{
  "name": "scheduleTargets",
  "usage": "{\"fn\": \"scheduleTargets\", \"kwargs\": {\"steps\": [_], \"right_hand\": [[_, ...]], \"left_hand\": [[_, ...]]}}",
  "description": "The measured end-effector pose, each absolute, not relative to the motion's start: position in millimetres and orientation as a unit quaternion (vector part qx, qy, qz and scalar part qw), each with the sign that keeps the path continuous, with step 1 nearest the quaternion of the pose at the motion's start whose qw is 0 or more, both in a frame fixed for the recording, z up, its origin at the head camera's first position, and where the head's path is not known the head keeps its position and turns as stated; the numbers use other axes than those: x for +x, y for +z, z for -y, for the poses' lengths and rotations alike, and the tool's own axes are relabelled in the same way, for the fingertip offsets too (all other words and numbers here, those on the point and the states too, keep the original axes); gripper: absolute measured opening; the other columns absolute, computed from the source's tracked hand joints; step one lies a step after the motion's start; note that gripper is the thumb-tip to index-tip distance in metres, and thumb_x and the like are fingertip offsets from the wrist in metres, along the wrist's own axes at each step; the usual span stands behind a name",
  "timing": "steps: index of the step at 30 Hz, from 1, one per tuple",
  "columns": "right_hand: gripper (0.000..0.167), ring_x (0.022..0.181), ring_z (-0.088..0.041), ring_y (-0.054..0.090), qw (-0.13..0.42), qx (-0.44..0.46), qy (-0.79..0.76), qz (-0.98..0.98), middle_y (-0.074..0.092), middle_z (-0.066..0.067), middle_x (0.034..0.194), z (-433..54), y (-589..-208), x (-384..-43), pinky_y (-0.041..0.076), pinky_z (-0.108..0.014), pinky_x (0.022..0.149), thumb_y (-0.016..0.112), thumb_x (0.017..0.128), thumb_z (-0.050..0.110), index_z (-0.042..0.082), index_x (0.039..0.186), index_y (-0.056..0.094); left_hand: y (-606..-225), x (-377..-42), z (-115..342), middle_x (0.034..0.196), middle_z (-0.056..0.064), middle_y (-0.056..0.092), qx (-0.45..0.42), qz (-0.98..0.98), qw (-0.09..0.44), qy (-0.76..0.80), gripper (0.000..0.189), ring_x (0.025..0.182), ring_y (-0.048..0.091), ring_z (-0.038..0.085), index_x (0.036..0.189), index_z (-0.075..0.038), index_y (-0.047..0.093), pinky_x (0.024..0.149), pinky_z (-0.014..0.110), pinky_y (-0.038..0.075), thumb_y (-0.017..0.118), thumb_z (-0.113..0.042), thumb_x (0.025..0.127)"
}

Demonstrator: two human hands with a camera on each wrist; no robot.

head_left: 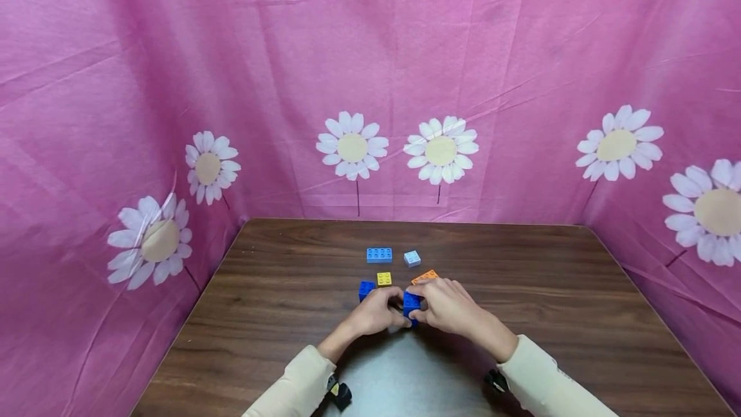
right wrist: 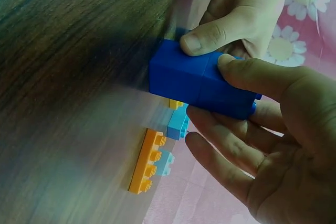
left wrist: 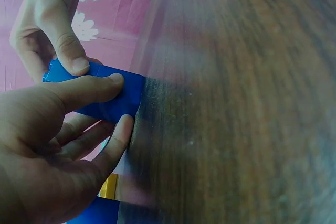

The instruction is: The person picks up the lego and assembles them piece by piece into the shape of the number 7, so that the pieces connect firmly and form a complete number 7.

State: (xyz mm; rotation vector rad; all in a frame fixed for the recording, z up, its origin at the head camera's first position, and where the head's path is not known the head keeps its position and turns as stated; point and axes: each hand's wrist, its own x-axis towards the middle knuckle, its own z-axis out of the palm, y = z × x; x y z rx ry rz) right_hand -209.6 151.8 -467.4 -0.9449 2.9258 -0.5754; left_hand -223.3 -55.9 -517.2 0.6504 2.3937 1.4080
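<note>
Two blue toy bricks stand one on the other as a short stack, with studs on top. A seam between the bricks shows in the right wrist view. My left hand grips the lower brick, thumb on its near side. The right hand pinches the upper brick between thumb and fingers. In the left wrist view the stack meets the tabletop at its lower end. Just beyond my left hand sits another blue brick, partly hidden by that hand.
Behind the hands lie a yellow brick, a long orange brick partly covered by the right hand, a long light-blue brick and a small pale-blue brick. Pink flowered cloth hangs around the wooden table.
</note>
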Motion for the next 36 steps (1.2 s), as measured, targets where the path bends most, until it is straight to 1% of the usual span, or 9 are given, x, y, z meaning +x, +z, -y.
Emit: {"fn": "scheduleTargets", "kwargs": {"steps": [4, 7, 10, 14, 18, 22, 26, 31, 36], "right_hand": [[0.024, 0.059, -0.002, 0.048, 0.013, -0.304, -0.188, -0.934, 0.070, 0.005, 0.089, -151.3, -466.7, -209.7, 0.039, -0.020, 0.049, 0.088, 0.090, 0.026, 0.015, 0.109, 0.077], [0.025, 0.060, -0.002, 0.049, 0.019, -0.300, -0.190, -0.935, 0.067, 0.006, 0.086, -151.6, -467.2, -209.0, 0.041, -0.020, 0.050, 0.088, 0.090, 0.026, 0.014, 0.109, 0.077], [0.031, 0.065, -0.004, 0.053, 0.020, -0.291, -0.187, -0.938, 0.075, 0.000, 0.100, -152.3, -468.1, -206.8, 0.045, -0.021, 0.055, 0.088, 0.089, 0.025, 0.012, 0.115, 0.078], [0.034, 0.069, -0.006, 0.056, 0.018, -0.287, -0.184, -0.940, 0.078, -0.008, 0.116, -151.3, -468.9, -204.9, 0.048, -0.022, 0.058, 0.088, 0.089, 0.025, 0.011, 0.119, 0.078], [0.035, 0.067, -0.005, 0.056, 0.017, -0.291, -0.187, -0.938, 0.078, -0.007, 0.112, -149.7, -468.0, -205.3, 0.049, -0.021, 0.057, 0.088, 0.089, 0.026, 0.010, 0.118, 0.078], [0.038, 0.070, -0.005, 0.058, 0.014, -0.286, -0.186, -0.940, 0.078, -0.005, 0.108, -149.2, -466.1, -207.2, 0.054, -0.022, 0.060, 0.089, 0.089, 0.027, 0.009, 0.121, 0.077], [0.041, 0.074, -0.006, 0.061, 0.017, -0.277, -0.188, -0.942, 0.078, -0.002, 0.106, -148.5, -465.7, -208.1, 0.057, -0.025, 0.064, 0.089, 0.089, 0.028, 0.009, 0.123, 0.076], [0.041, 0.080, -0.008, 0.062, 0.027, -0.270, -0.205, -0.940, 0.076, 0.001, 0.104, -148.5, -468.6, -208.2, 0.058, -0.027, 0.066, 0.090, 0.088, 0.028, 0.010, 0.121, 0.075], [0.042, 0.087, -0.011, 0.067, 0.034, -0.267, -0.233, -0.935, 0.076, -0.001, 0.110, -152.4, -472.9, -208.5, 0.062, -0.032, 0.074, 0.089, 0.089, 0.028, 0.011, 0.123, 0.073]], "left_hand": [[-518.0, -223.4, 54.6, 0.094, 0.002, 0.079, 0.225, -0.833, 0.139, 0.486, 0.024, 0.080, 0.068, 0.001, 0.100, -0.011, 0.073, 0.076, 0.020, 0.057, 0.090, -0.008, 0.084], [-519.1, -223.1, 53.7, 0.095, 0.003, 0.079, 0.226, -0.832, 0.142, 0.487, 0.024, 0.081, 0.069, 0.001, 0.100, -0.012, 0.073, 0.076, 0.020, 0.057, 0.090, -0.008, 0.084], [-519.6, -221.9, 52.9, 0.096, 0.004, 0.080, 0.229, -0.825, 0.152, 0.494, 0.024, 0.081, 0.071, 0.002, 0.102, -0.011, 0.073, 0.076, 0.020, 0.058, 0.090, -0.008, 0.085], [-520.0, -220.6, 53.0, 0.096, 0.004, 0.080, 0.233, -0.824, 0.153, 0.493, 0.024, 0.082, 0.071, 0.003, 0.102, -0.010, 0.073, 0.077, 0.021, 0.058, 0.089, -0.007, 0.085], [-519.3, -220.8, 54.2, 0.096, 0.005, 0.079, 0.240, -0.832, 0.139, 0.481, 0.025, 0.082, 0.069, 0.003, 0.102, -0.008, 0.073, 0.077, 0.021, 0.058, 0.089, -0.007, 0.085], [-515.3, -222.3, 54.7, 0.096, 0.004, 0.079, 0.243, -0.833, 0.133, 0.478, 0.024, 0.083, 0.068, 0.004, 0.103, -0.008, 0.073, 0.077, 0.022, 0.057, 0.089, -0.007, 0.086], [-512.2, -222.6, 55.4, 0.096, 0.004, 0.078, 0.241, -0.834, 0.140, 0.476, 0.023, 0.082, 0.068, 0.004, 0.103, -0.008, 0.072, 0.077, 0.022, 0.057, 0.088, -0.007, 0.086], [-512.8, -220.8, 56.0, 0.098, 0.004, 0.078, 0.232, -0.833, 0.150, 0.479, 0.023, 0.084, 0.068, 0.004, 0.105, -0.009, 0.073, 0.077, 0.022, 0.057, 0.087, -0.007, 0.087], [-512.2, -220.1, 55.9, 0.097, 0.003, 0.078, 0.224, -0.836, 0.153, 0.477, 0.023, 0.084, 0.069, 0.005, 0.103, -0.010, 0.071, 0.077, 0.022, 0.056, 0.087, -0.008, 0.087]]}}
